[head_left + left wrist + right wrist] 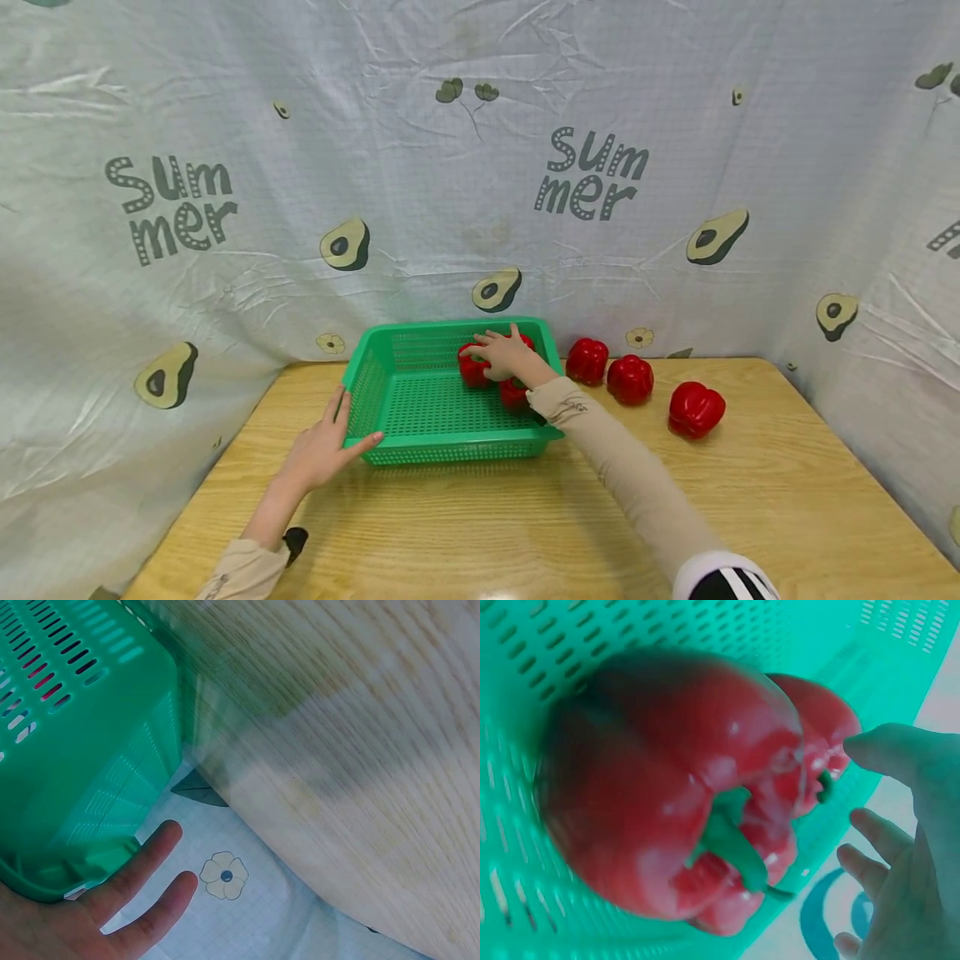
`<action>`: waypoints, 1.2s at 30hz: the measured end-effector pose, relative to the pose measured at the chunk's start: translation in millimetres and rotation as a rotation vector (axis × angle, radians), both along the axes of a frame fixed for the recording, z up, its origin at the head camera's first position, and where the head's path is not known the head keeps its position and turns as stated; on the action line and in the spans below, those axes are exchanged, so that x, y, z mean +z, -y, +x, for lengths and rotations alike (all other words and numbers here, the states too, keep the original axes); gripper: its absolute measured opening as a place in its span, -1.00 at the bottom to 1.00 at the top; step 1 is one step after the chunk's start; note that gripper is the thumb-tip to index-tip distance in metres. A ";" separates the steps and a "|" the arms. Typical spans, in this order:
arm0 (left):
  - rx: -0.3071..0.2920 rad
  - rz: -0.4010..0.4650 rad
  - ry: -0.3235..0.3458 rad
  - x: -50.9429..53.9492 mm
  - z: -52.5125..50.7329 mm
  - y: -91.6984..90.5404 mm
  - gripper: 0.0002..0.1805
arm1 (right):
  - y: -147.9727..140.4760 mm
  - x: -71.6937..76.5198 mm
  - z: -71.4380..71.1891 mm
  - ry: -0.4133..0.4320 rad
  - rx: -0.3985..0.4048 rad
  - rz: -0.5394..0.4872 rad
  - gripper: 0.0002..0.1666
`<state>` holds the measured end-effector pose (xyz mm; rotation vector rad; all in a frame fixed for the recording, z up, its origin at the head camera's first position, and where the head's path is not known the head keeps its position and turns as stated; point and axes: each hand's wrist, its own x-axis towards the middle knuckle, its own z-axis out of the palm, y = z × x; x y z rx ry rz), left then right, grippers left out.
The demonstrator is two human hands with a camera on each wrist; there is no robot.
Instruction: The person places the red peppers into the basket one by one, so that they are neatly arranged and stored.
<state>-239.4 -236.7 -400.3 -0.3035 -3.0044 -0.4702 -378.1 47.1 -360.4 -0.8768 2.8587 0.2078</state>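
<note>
A green plastic basket with slotted walls stands on the table, holding three red bell peppers at its right side. My left hand rests against its near left corner, fingers spread; in the left wrist view two straight fingers extend past the rim. My right hand reaches into the basket over the peppers, fingers apart. Beside its fingers lies the left bell pepper; another bell pepper sits under the wrist, and the far one is partly hidden. In the right wrist view, a large bell pepper shows its green stem.
Outside the basket to the right, three more red bell peppers lie on the wooden table: one near the rim, a middle pepper and a right pepper. A printed curtain hangs behind the table.
</note>
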 end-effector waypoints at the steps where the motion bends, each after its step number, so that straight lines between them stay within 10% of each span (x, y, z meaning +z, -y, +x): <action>1: 0.000 0.000 -0.003 -0.1 0.0 -0.1 0.03 | -1.8 3.1 2.5 -0.004 0.011 -0.006 -0.39; 17: 0.002 0.013 -0.012 -0.2 2.4 -0.9 0.02 | -43.9 31.9 43.2 -0.134 0.223 -0.084 -0.47; 36: -0.002 -0.004 0.009 0.5 0.6 -0.1 0.03 | -122.9 0.0 75.6 -0.497 0.384 -0.309 -0.57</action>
